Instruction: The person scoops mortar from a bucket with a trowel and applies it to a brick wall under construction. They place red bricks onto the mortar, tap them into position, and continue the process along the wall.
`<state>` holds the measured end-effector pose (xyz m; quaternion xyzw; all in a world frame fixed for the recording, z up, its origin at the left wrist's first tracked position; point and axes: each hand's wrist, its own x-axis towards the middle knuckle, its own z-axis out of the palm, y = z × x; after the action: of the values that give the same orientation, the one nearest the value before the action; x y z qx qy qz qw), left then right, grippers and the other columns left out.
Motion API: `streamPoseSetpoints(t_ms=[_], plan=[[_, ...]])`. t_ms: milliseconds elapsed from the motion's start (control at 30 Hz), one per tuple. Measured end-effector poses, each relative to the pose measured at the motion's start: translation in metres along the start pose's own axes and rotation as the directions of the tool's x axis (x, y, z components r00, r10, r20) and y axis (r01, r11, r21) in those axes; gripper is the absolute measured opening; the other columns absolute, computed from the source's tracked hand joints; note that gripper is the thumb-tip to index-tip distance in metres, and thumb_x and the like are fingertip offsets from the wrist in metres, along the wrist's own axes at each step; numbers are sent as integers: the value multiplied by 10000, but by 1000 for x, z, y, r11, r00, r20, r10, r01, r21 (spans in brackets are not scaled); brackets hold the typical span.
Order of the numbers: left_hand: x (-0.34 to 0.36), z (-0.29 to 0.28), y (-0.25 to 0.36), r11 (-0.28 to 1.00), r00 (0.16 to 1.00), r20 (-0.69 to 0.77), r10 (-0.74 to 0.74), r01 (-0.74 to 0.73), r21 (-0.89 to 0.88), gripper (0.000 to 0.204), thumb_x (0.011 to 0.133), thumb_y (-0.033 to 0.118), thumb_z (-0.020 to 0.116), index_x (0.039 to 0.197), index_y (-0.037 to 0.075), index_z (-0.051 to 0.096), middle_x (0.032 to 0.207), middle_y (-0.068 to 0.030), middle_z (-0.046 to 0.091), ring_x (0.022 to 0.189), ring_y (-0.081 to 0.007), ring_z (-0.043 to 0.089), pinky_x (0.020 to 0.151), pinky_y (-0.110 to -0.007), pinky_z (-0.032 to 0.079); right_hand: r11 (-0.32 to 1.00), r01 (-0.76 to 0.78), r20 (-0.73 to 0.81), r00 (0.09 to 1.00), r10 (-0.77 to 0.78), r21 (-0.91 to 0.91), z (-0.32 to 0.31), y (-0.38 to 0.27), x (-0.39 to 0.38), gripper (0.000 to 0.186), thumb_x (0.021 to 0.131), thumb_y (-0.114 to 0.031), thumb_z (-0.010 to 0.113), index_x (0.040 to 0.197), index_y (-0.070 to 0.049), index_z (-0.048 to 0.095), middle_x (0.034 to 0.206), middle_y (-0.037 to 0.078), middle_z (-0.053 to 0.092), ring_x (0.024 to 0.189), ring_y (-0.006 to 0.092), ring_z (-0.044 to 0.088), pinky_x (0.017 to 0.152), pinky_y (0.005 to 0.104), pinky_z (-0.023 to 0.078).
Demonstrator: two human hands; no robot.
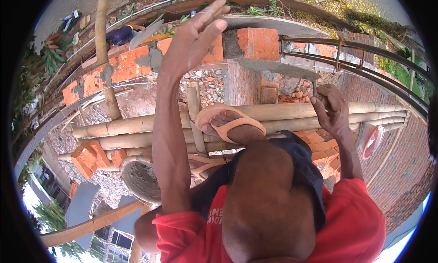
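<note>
My left hand is raised flat with fingers spread, over the top course of a brick wall, holding nothing. My right hand grips the handle of a trowel; its blade carries grey mortar and lies level against the wall just below a red brick at the corner. I squat on bamboo scaffold poles, one foot in an orange sandal on them.
A round pan of grey mortar rests on the scaffold at lower left, beside a stack of loose bricks. Steel rebar runs to the right of the wall. A vertical bamboo post stands at left. The ground lies far below.
</note>
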<state>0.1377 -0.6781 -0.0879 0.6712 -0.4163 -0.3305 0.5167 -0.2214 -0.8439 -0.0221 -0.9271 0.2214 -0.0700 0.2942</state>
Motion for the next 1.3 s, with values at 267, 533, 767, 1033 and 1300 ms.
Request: streamPoseSetpoints(t_ms=[267, 533, 767, 1033, 1300], plan=[[-68, -49, 32, 980, 843, -529, -94, 171, 99, 400, 1041, 248, 687, 1362, 11, 687, 1354, -143, 710, 1246, -240, 670, 1055, -405, 526, 989, -91, -96, 992, 79, -120, 22, -40, 12, 281, 862, 8, 787, 1088, 9, 619, 1021, 180, 667, 880, 352, 680, 739, 425, 559], [-64, 50, 28, 855, 987, -51, 151, -104, 508, 332, 954, 173, 747, 1271, 75, 731, 1421, -81, 661, 1374, -287, 586, 1224, -535, 350, 841, -515, -33, 850, 526, 167, 7, -73, 11, 202, 959, -76, 731, 1081, -19, 580, 988, 141, 631, 839, 258, 608, 787, 377, 501], [-58, 101, 3, 713, 989, 76, 126, -144, 686, 470, 935, 181, 694, 1395, 107, 631, 1549, -27, 552, 1448, -252, 496, 1256, -591, 288, 877, -453, -121, 873, 473, 162, 16, -75, 23, 240, 949, -59, 736, 1116, -15, 568, 1009, 142, 628, 859, 242, 607, 791, 374, 502], [-56, 110, -14, 636, 975, -36, 220, -116, 763, 354, 920, 212, 661, 1264, 157, 725, 1430, 29, 658, 1393, -244, 541, 1237, -614, 243, 836, -518, -28, 847, 531, 182, 29, -70, 27, 273, 951, -59, 735, 1138, -9, 543, 1004, 143, 607, 848, 243, 592, 764, 383, 501], [-55, 109, -20, 670, 952, -126, 278, -98, 736, 288, 862, 192, 701, 1139, 183, 779, 1394, 68, 661, 1229, -251, 598, 1189, -646, 269, 865, -495, -2, 868, 497, 85, 28, -68, 27, 272, 951, -70, 736, 1131, -5, 542, 1003, 167, 608, 834, 281, 608, 756, 404, 506]])
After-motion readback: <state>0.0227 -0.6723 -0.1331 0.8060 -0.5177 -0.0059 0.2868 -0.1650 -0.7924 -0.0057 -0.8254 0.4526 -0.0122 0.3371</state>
